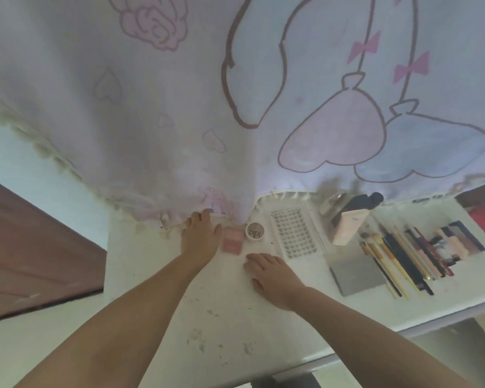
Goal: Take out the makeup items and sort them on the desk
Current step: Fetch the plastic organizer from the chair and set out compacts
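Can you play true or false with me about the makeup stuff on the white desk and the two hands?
1. The round white jar sits right beside the pink compact. True.
2. The right hand is holding a brush. False: it lies flat on the desk, holding nothing.
3. The brushes lie side by side on the right part of the desk. True.
4. The left hand is far from the pink compact. False: it rests just beside it, near the curtain.
5. The grey palette is open. False: it is closed.

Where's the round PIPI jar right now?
In the head view, the PIPI jar stands on the desk near the curtain hem, between the pink compact and the lash tray.
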Demonstrator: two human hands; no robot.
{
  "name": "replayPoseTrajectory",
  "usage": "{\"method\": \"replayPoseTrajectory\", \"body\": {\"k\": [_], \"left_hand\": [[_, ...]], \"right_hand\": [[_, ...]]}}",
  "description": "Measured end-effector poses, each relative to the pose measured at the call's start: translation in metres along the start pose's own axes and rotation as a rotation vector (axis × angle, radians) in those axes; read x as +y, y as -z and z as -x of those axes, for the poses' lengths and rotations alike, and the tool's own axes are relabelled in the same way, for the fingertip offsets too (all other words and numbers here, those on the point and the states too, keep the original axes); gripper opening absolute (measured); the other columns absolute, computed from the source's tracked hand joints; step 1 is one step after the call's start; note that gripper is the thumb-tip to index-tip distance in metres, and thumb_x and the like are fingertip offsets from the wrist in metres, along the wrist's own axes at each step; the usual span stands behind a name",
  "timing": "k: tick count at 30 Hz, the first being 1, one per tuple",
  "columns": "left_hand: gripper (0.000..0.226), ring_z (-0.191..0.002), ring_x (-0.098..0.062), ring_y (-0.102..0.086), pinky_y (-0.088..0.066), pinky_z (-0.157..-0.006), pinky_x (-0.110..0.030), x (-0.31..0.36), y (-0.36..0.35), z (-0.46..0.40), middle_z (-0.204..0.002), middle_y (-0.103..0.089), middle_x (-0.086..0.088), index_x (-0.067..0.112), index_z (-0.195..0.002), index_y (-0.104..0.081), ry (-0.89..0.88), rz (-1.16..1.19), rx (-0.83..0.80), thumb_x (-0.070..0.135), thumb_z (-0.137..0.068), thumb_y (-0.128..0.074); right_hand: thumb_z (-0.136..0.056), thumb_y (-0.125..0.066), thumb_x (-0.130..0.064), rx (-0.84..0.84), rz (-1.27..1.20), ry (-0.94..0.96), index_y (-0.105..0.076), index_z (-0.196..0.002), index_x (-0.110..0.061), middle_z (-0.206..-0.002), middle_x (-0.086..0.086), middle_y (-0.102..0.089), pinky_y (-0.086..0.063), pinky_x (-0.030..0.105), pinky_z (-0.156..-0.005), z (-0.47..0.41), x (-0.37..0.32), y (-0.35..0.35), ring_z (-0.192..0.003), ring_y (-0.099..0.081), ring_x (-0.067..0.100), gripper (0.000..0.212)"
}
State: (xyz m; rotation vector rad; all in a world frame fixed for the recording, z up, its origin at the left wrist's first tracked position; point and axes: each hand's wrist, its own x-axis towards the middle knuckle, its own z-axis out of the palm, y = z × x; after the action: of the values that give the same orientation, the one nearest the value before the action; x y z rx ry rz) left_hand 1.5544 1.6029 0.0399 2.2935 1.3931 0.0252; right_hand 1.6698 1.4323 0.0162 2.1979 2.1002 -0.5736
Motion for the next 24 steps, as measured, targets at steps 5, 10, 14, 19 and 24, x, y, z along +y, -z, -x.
{"method": "replayPoseTrajectory", "body": {"k": [5, 10, 14, 19, 24], "left_hand": [[0.038, -0.110, -0.032, -0.054, -0.045, -0.090, -0.042, 0.044, 0.006, 0.017, -0.119, -0.058, -0.013, 0.012, -0.129, -0.047, -0.429, -0.044, -0.127, 0.030, -0.096, -0.044], [0.049, -0.122, -0.029, -0.047, -0.037, -0.103, -0.040, 0.116, -0.019, 0.078, -0.131, -0.052, -0.010, 0.012, -0.136, -0.043, -0.832, -0.089, -0.250, 0.040, -0.097, -0.036], [0.043, -0.112, -0.031, -0.052, -0.042, -0.093, -0.040, 0.178, -0.054, 0.158, -0.120, -0.056, -0.012, 0.011, -0.130, -0.045, -1.197, -0.159, -0.335, 0.038, -0.099, -0.035], [0.040, -0.115, -0.031, -0.047, -0.037, -0.093, -0.040, 0.213, -0.113, 0.293, -0.123, -0.055, -0.010, 0.012, -0.127, -0.045, -1.576, -0.343, -0.397, 0.038, -0.098, -0.036], [0.049, -0.133, -0.025, -0.030, -0.018, -0.112, -0.046, 0.188, -0.167, 0.456, -0.142, -0.038, -0.006, 0.019, -0.142, -0.029, -1.848, -0.580, -0.508, 0.043, -0.099, -0.027]], "right_hand": [[-0.099, -0.040, -0.025, 0.264, -0.151, -0.350, -0.052, -0.131, -0.012, -0.144, 0.007, -0.043, -0.038, 0.040, -0.099, 0.033, -0.007, 0.036, -0.123, -0.049, 0.030, 0.037], [-0.101, -0.031, -0.035, 0.400, -0.158, -0.844, -0.041, -0.138, -0.021, -0.150, 0.000, -0.034, -0.028, 0.039, -0.108, 0.133, -0.003, 0.037, -0.134, -0.036, 0.023, 0.041], [-0.100, -0.026, -0.042, 0.454, -0.229, -1.206, -0.035, -0.141, -0.024, -0.150, -0.002, -0.032, -0.025, 0.039, -0.110, 0.244, -0.028, 0.003, -0.136, -0.032, 0.021, 0.045], [-0.099, -0.021, -0.047, 0.408, -0.351, -1.621, -0.028, -0.144, -0.026, -0.155, -0.001, -0.023, -0.018, 0.043, -0.115, 0.381, -0.115, -0.078, -0.142, -0.022, 0.021, 0.051], [-0.100, -0.023, -0.046, 0.384, -0.553, -1.963, -0.020, -0.148, -0.027, -0.158, -0.001, -0.014, -0.009, 0.045, -0.118, 0.478, -0.241, -0.169, -0.145, -0.011, 0.018, 0.051]]}}
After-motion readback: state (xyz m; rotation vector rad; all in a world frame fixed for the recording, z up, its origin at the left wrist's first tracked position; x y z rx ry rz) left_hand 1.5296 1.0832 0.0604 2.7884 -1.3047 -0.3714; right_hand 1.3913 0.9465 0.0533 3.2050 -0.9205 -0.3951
